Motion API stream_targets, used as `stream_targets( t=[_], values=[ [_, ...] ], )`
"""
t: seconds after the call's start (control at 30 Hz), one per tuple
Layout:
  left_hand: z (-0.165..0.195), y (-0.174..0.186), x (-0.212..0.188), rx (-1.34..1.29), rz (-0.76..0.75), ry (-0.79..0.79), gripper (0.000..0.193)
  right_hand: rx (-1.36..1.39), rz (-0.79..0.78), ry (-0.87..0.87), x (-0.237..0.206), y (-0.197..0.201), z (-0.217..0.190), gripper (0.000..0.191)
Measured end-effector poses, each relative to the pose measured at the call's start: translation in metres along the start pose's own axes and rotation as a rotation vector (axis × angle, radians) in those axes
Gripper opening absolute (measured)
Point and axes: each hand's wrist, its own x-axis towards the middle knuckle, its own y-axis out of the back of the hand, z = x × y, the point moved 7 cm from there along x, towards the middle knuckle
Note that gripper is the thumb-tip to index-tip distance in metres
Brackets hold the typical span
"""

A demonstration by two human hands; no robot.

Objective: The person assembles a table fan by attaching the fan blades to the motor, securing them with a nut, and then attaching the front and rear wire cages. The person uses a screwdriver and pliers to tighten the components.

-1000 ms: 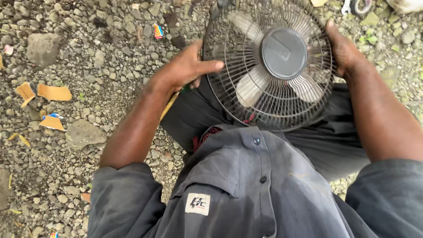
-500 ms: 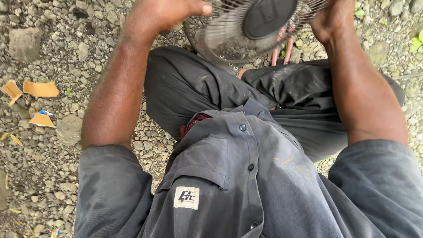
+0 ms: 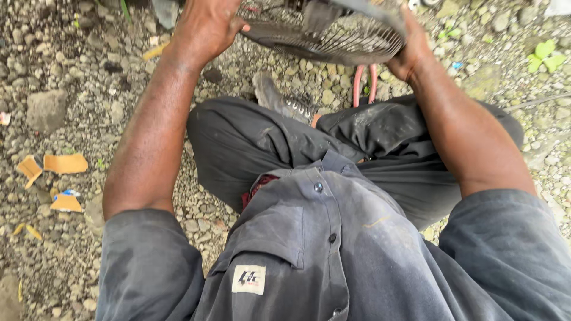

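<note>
A round electric fan with a dark wire guard (image 3: 333, 35) is held up at the top of the view, tilted so I see mostly its edge and rim. My left hand (image 3: 205, 27) grips the guard's left rim. My right hand (image 3: 407, 50) grips the right rim. Both arms stretch forward over my crossed legs in dark grey trousers (image 3: 250, 142). The fan's upper part is cut off by the frame's top edge.
I sit on gravel ground (image 3: 71, 95) with a dark shoe (image 3: 276, 98) tucked under the fan. A pink-handled tool (image 3: 364, 83) lies between my legs. Torn cardboard scraps (image 3: 65, 163) lie at the left, with a larger stone (image 3: 44, 110) nearby. Green leaves (image 3: 544, 53) show at right.
The fan has been lifted and tipped away, from facing me with blades visible to nearly edge-on at the frame's top. Both hands kept their grip on its rim.
</note>
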Motion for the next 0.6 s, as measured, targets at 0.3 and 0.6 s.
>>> stream_targets(
  t=[0.3,0.6],
  values=[
    [-0.031,-0.021,0.020,0.007,0.108,0.329,0.026,-0.914,0.216,0.543,-0.033,-0.055,-0.039,0.089],
    [-0.008,0.021,0.049,-0.280,0.199,0.501,0.028,-1.130,0.167,0.670,-0.050,-0.166,-0.009,0.092]
  ],
)
